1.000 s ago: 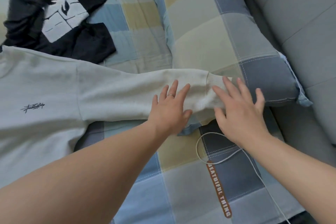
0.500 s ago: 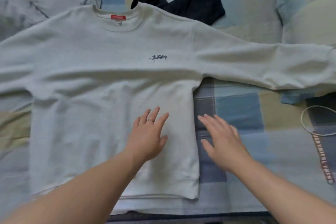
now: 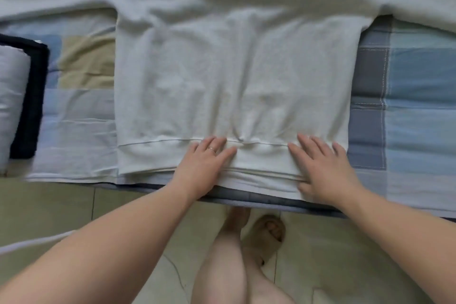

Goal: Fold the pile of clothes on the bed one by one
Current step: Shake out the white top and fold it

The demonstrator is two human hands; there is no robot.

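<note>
Both hands have left the sleeve cuff they pressed a second ago and come back to the near edge of the bed [image 3: 419, 106]. The left hand [image 3: 206, 163] has slid down the sweatshirt [image 3: 234, 81] and now lies flat on its hem band [image 3: 261, 155]. The right hand [image 3: 323, 168], half a second ago over bare sheet, now lies flat on the same band, just right of the left hand. The view has tipped down, bringing the floor [image 3: 49, 210] and a slippered foot [image 3: 265, 234] below the hands into sight.

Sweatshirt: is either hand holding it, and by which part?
Nothing is gripped. The left hand and right hand lie flat, fingers straight, on the sweatshirt hem band.
</note>
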